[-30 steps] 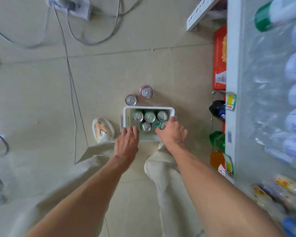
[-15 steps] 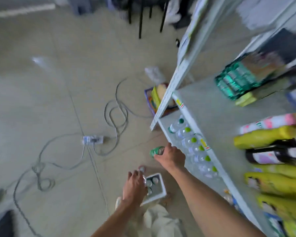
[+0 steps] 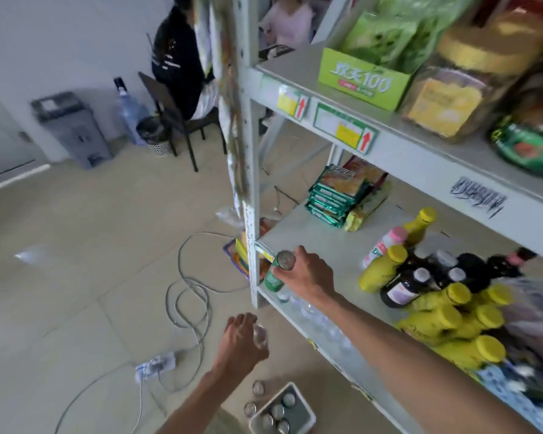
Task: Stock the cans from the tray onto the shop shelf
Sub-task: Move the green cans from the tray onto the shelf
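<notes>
My right hand [image 3: 311,277] grips a green can [image 3: 276,272] with a silver top, held at the front left corner of the grey shop shelf [image 3: 308,236], by the upright post. Lower down, over the floor, my left hand [image 3: 240,343] is closed around a second can [image 3: 261,335]; only its blurred silver end shows. The white tray [image 3: 308,411] sits on the floor at the bottom edge with several cans [image 3: 278,411] standing in it. Two more cans [image 3: 257,387] stand on the floor just left of the tray.
Yellow-capped bottles [image 3: 445,321] and dark bottles [image 3: 420,280] crowd the shelf's right side, and green packets [image 3: 329,202] lie at its back. Water bottles fill the level below. Cables and a power strip [image 3: 156,366] lie on the floor. A person sits on a chair [image 3: 176,120] beside a grey bin [image 3: 72,130].
Both hands have risen from the tray, each with a can. The right hand carried its green can up to the shelf corner, and the view swung up from the floor to the shelves.
</notes>
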Demonstrator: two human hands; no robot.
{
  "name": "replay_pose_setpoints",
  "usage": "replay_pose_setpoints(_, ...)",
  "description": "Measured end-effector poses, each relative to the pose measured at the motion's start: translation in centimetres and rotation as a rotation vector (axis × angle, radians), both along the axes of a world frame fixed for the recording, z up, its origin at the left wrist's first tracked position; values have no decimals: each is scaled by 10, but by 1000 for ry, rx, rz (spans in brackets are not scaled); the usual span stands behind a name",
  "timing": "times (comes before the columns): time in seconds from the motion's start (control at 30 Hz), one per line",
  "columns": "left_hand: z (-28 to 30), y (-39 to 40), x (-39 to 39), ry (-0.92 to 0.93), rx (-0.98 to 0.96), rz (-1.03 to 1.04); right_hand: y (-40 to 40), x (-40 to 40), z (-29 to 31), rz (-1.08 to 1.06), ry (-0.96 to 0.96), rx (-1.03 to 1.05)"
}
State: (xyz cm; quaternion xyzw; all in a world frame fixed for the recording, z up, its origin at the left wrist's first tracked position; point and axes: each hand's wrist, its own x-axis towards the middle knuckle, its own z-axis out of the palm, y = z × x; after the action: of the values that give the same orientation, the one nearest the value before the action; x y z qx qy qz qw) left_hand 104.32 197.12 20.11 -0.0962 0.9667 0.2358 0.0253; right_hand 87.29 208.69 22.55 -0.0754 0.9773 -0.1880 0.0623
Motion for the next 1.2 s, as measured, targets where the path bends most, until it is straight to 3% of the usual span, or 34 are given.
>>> replay_pose_setpoints(0.3,22,-30,-153,-96,165,-266,37,-67,11,-241,-9,100)
replay_pose_setpoints(0.67,33,-25,-359,18,12,-553,67,-139,-9,-631,3,142)
replay_pose_setpoints(0.93,9,4,-418,-9,69,-584,86,-161,-23,-735,-222,182)
replay_pose_setpoints(1.2,-17,21,-434,18,11,-672,80,-155,-46,-831,-173,136)
